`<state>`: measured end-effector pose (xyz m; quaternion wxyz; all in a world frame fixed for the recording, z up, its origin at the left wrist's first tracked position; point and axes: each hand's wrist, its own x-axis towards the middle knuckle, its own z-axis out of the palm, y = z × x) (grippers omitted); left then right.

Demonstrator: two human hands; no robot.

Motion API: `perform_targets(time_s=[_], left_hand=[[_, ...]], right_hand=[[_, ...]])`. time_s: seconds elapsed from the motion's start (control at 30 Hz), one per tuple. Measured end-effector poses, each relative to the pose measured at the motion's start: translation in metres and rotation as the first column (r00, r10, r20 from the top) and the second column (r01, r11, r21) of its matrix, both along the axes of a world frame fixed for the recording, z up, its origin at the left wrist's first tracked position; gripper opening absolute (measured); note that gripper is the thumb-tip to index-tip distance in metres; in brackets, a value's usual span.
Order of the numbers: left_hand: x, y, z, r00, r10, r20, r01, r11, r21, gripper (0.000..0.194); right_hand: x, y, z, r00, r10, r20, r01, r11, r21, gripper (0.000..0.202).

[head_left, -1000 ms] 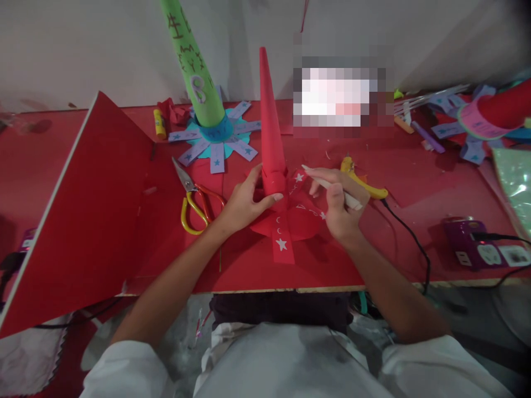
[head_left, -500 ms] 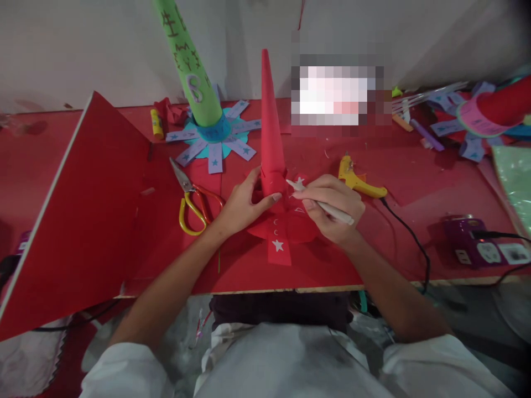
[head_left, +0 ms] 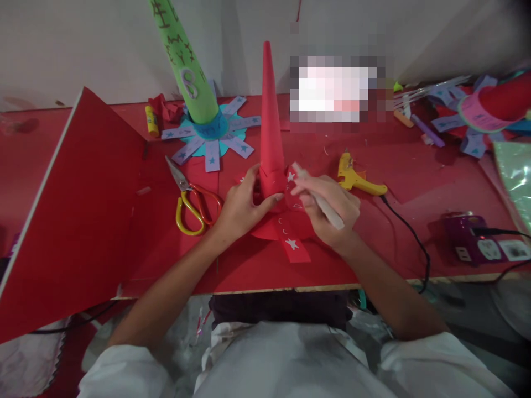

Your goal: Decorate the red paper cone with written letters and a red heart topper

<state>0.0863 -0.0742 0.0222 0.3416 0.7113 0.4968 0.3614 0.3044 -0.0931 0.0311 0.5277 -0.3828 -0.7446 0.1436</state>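
A tall red paper cone hat [head_left: 272, 121] stands upright on the table before me, with a round red brim and strips around its base. White stars and small curved marks show on the strips. My left hand [head_left: 249, 202] is wrapped round the foot of the cone, thumb across its front. Between the fingers of my right hand [head_left: 334, 207] is a white pen [head_left: 327, 211], its upper end leaning toward the cone's right side by a starred strip. Whether the pen touches the paper, I cannot tell.
Orange-and-yellow-handled scissors [head_left: 191, 202] lie left, near a raised red board [head_left: 78, 204]. A green paper cone [head_left: 186, 72] and a glue stick [head_left: 151, 121] are behind. At right are a yellow glue gun [head_left: 359, 179], its cord, and a purple power socket [head_left: 477, 239].
The red hat has turned, its front starred strip swinging to the right. My right hand has tilted the pen more steeply. My left hand still grips the cone's foot.
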Motion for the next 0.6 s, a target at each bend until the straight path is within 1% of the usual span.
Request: perform_targets(time_s=[0.1,0.2,0.27,0.33,0.4,0.47,0.53,0.6], left_hand=[[0.001,-0.001,0.001,0.999,0.023,-0.037,-0.023,1.000,-0.007,0.069],[0.002,0.001,0.003,0.997,0.034,-0.073,-0.034,0.999,-0.001,0.071],[0.001,0.003,0.003,0.999,-0.012,-0.037,0.012,1.000,-0.015,0.073],[0.000,0.007,0.001,0.995,-0.087,0.054,0.089,0.995,-0.035,0.075],[-0.002,0.011,-0.003,0.975,-0.158,0.156,0.168,0.984,-0.052,0.076],[-0.006,0.015,-0.007,0.952,-0.204,0.227,0.226,0.972,-0.071,0.076],[-0.009,0.018,-0.009,0.945,-0.218,0.243,0.247,0.964,-0.096,0.075],[-0.011,0.019,-0.009,0.951,-0.212,0.224,0.241,0.965,-0.107,0.075]], right_hand=[[-0.003,0.004,-0.001,0.997,-0.057,-0.045,0.049,0.988,-0.146,0.023],[-0.005,0.013,-0.005,0.999,-0.010,-0.052,-0.004,0.964,-0.264,0.026],[-0.005,0.018,-0.010,0.997,0.031,-0.072,-0.053,0.946,-0.321,0.031],[-0.004,0.022,-0.013,0.994,0.046,-0.099,-0.077,0.936,-0.343,0.032],[-0.002,0.025,-0.016,0.990,0.047,-0.130,-0.089,0.935,-0.343,0.030],[0.000,0.026,-0.017,0.986,0.056,-0.160,-0.110,0.930,-0.351,0.028],[0.002,0.028,-0.018,0.979,0.083,-0.188,-0.150,0.913,-0.379,0.029],[0.004,0.029,-0.019,0.970,0.117,-0.212,-0.197,0.890,-0.411,0.030]])
